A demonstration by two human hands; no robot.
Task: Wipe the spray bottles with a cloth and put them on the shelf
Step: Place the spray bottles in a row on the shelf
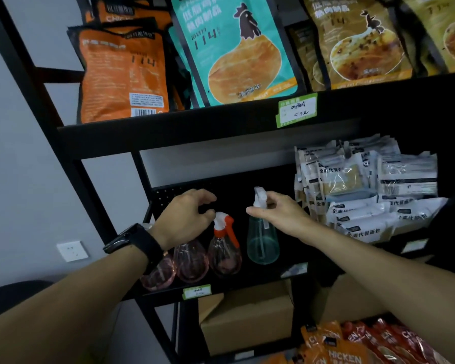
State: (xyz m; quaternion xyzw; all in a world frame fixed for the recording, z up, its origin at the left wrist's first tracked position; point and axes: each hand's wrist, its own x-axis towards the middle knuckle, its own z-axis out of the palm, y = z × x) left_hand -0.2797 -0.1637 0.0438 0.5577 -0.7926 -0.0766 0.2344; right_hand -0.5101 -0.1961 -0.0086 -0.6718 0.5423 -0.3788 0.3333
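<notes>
On the black middle shelf [247, 283] stand three clear pink spray bottles and one teal one. The pink bottle [224, 254] with a white and orange trigger head is fully visible. Two more pink bottles [191, 261] [159, 275] sit to its left, their heads hidden behind my left hand [187, 218]. That hand hovers over them with curled, parted fingers and holds nothing. My right hand [279, 212] grips the neck of the teal bottle [262, 241], which stands upright on the shelf. No cloth is in view.
White food packets [365, 190] fill the right side of the same shelf. Orange, teal and brown pouches [234, 51] stand on the shelf above. A cardboard box [247, 319] and orange and red packets [352, 345] sit below. A wall socket [72, 250] is at left.
</notes>
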